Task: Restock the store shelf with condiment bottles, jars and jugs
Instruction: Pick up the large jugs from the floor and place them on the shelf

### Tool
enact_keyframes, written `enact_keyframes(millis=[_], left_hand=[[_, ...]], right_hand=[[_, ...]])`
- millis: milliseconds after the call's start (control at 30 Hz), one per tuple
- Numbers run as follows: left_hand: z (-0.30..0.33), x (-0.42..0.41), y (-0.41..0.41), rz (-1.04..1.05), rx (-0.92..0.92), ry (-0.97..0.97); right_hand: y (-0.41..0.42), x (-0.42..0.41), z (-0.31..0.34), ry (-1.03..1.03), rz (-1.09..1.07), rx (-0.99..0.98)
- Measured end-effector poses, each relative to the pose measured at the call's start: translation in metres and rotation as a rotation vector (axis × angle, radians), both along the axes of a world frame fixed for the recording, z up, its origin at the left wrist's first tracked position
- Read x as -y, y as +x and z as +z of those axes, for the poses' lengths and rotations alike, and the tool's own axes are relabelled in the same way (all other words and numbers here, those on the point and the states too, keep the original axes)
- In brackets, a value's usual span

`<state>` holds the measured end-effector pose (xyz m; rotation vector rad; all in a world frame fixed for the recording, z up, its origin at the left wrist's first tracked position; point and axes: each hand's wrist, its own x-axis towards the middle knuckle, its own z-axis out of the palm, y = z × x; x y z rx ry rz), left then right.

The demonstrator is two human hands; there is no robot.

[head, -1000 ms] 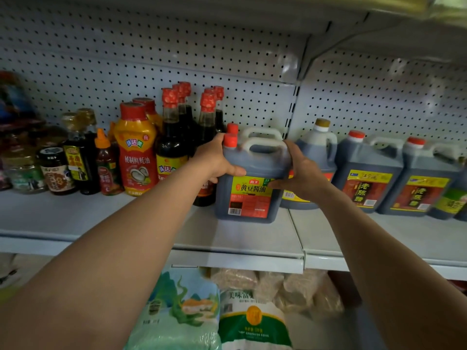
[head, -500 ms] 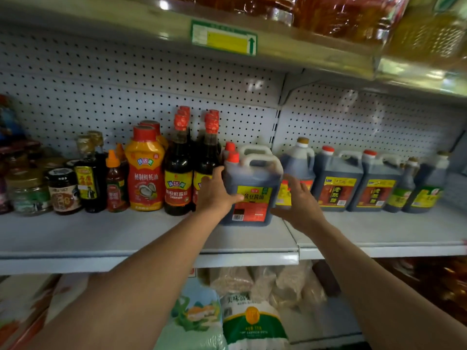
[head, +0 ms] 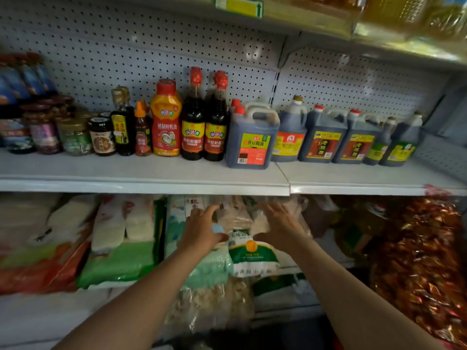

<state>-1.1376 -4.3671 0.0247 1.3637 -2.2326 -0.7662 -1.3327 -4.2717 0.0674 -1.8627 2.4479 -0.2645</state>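
A dark soy sauce jug (head: 251,137) with a red cap and a yellow and red label stands on the white shelf (head: 141,184), just left of the shelf joint. Two tall red-capped sauce bottles (head: 204,117) stand to its left, then an orange oyster sauce bottle (head: 166,120). To the jug's right is a row of several dark vinegar jugs (head: 338,137). My left hand (head: 202,228) and my right hand (head: 278,226) hover empty below the shelf edge, fingers spread, palms facing each other.
Several jars (head: 75,135) and small bottles fill the shelf's left end. Below, bags of rice and grain (head: 252,253) and shiny red packets (head: 417,261) are stacked. An upper shelf (head: 278,18) with a yellow price tag hangs overhead.
Both hands have let go of the soy sauce jug and dropped below the shelf edge. The jug now stands alone on the shelf. The camera has pulled back.
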Motion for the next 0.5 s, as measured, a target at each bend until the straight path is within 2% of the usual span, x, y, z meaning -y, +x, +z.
enact_keyframes(millis=[267, 500], left_hand=[[-0.078, -0.101, 0.061, 0.029, 0.101, 0.221], [-0.198, -0.138, 0.104, -0.003, 0.285, 0.405]], right_hand=[[0.055, -0.077, -0.107, 0.191, 0.029, 0.166], [0.088, -0.111, -0.221, 0.427, 0.063, 0.258]])
